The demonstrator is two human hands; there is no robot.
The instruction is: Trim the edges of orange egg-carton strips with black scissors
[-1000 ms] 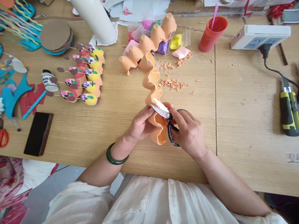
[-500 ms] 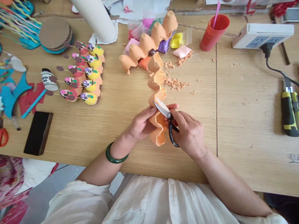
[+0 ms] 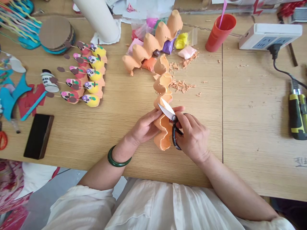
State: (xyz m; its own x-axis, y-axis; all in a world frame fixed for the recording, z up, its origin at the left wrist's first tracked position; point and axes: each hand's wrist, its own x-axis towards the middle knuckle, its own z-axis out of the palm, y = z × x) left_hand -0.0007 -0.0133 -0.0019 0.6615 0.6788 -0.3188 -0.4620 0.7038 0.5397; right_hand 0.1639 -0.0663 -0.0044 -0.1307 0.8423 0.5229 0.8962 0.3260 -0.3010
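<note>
A strip of orange egg carton [image 3: 162,83] with a wavy cut edge runs up and down in front of me. My left hand [image 3: 146,126] holds it from the left, thumb on the near side and fingertips showing past its right edge. My right hand [image 3: 193,135] grips black-handled scissors [image 3: 167,111], with fingers in the loops. The blades are slightly apart and lie over the strip's middle cups, close to my left thumb. Above stands a second orange egg carton strip [image 3: 151,44], cups upward.
Orange trimmings [image 3: 181,86] lie right of the strip. Clay packets [image 3: 168,46] sit behind. Painted egg-carton figures [image 3: 92,75] with thin sticks stand left, near a black block [image 3: 39,136]. A red cup [image 3: 220,33], power strip [image 3: 271,36] and yellow-black tool [image 3: 297,115] are right.
The scissor blades have shifted slightly, and the handle loops sit a little closer together. The strip and both hands stay almost where they were; the view has moved a touch.
</note>
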